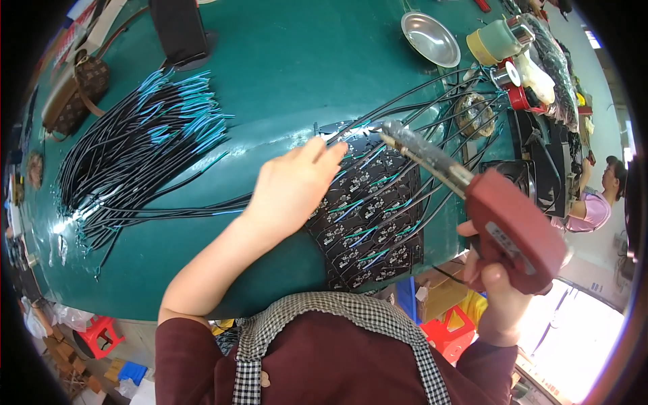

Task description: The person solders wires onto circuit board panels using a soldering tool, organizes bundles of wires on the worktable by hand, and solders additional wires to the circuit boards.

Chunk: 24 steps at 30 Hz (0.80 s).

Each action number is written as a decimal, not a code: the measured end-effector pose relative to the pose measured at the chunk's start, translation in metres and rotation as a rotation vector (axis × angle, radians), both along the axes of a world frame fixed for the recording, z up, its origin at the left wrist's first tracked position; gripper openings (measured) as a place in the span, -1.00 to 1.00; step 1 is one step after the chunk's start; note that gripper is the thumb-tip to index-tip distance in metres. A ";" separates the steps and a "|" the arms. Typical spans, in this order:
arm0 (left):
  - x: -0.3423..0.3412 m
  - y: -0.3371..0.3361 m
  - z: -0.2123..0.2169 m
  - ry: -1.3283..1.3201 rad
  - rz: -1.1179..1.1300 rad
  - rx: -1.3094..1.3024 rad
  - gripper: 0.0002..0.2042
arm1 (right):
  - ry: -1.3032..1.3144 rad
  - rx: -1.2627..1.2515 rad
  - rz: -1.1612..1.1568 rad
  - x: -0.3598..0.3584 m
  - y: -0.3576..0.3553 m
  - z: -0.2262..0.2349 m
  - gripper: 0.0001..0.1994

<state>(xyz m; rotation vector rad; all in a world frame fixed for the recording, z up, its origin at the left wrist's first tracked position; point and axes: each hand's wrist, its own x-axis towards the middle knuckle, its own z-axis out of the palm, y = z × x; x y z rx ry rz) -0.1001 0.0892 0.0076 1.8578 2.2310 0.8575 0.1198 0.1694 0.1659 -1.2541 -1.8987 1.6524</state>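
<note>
My right hand (501,277) grips the handle of a red hot glue gun (516,226), its long metal barrel pointing up and left. The tip of the barrel is over the upper edge of a panel of black circuit boards (368,223). My left hand (297,177) rests at the panel's upper left, fingers bent down at a black cable (236,204) near the tip; my thumb is hidden. Several cables with blue and green wire ends lie across the panel, many running up to the right.
A large bundle of black cables (128,155) with blue ends lies at left on the green table (290,74). Farther off are a metal dish (430,39), a green flask (499,40), a wire spool (506,75) and a dark stand (179,34). Another person (594,196) sits at far right.
</note>
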 end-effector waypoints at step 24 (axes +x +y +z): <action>-0.035 -0.144 0.007 0.138 0.106 -0.082 -0.82 | 0.324 -0.033 -0.286 0.076 -0.047 -0.096 -0.29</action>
